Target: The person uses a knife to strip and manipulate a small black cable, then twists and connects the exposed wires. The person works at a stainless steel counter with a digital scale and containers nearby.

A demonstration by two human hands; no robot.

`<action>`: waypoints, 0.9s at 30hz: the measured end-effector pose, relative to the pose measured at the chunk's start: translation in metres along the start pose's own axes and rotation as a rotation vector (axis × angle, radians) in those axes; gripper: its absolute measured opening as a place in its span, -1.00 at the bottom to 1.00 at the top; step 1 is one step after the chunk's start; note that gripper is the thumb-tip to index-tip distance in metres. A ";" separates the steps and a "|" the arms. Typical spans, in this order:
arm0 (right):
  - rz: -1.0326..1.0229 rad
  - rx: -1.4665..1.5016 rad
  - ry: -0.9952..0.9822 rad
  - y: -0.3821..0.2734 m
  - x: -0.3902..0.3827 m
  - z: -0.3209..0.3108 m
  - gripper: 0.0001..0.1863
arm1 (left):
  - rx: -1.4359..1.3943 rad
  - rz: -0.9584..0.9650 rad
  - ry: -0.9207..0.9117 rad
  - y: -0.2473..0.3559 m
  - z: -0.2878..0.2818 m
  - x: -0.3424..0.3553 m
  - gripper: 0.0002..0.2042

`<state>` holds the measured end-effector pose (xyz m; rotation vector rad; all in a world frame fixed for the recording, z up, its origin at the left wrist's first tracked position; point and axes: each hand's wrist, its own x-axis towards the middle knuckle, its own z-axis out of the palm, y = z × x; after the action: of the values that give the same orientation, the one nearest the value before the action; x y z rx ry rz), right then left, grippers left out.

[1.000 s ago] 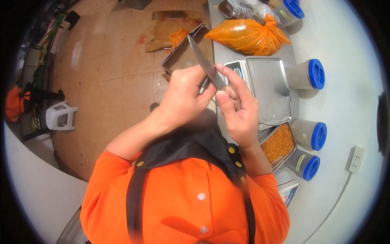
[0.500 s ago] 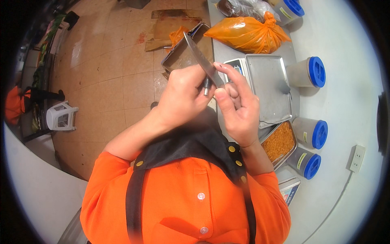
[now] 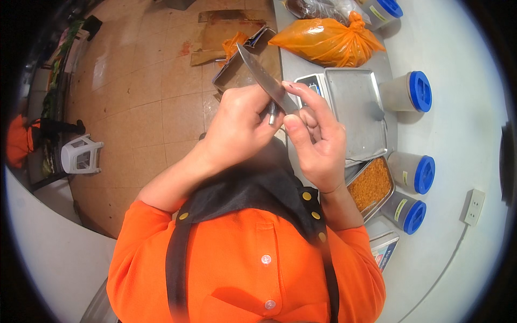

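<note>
In front of my chest both hands are raised around a knife (image 3: 259, 72), its bare blade slanting with the tip up and to the left. My right hand (image 3: 320, 137) pinches the wide end of the blade between thumb and fingers, the index finger lying along it. My left hand (image 3: 242, 116) is closed, its knuckles against the blade's lower side. Out of its grip sticks a short dark rod with a silver end (image 3: 272, 114). Whether that rod belongs to the knife I cannot tell. No handle shows in my right hand.
On the counter to my right lie a metal tray (image 3: 355, 142), a scale (image 3: 312, 83), an orange bag (image 3: 328, 46) and a pan of orange crumbs (image 3: 371, 184). Blue-lidded containers (image 3: 401, 92) line the wall. A carton (image 3: 242, 64) and a white stool (image 3: 81, 155) stand leftward.
The knife's tip has shifted slightly left, and its blade shows a little more of its face. Both hands keep nearly the same grip and place.
</note>
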<state>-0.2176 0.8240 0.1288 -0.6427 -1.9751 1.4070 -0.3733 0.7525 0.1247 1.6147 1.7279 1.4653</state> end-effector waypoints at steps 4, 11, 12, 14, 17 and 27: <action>-0.005 -0.046 0.005 -0.004 0.001 0.000 -0.59 | 0.033 0.045 0.024 -0.006 0.003 -0.003 -0.84; -0.086 -0.109 0.092 -0.006 0.001 0.008 -0.60 | -0.004 0.019 0.034 -0.005 0.007 -0.005 -0.79; -0.104 -0.108 0.106 -0.004 0.001 0.009 -0.60 | 0.000 -0.003 0.027 -0.003 0.006 -0.005 -0.80; -0.114 -0.115 0.120 -0.004 0.001 0.009 -0.60 | 0.008 0.007 0.031 -0.002 0.007 -0.006 -0.77; -0.107 -0.127 0.129 -0.007 0.000 0.010 -0.60 | 0.018 0.084 0.055 -0.007 0.010 -0.007 -0.66; -0.092 -0.082 0.134 -0.001 0.003 0.013 -0.64 | 0.128 0.158 0.091 -0.007 0.011 -0.006 -0.69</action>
<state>-0.2292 0.8174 0.1271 -0.6566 -1.9385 1.2018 -0.3666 0.7533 0.1119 1.8128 1.8126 1.5498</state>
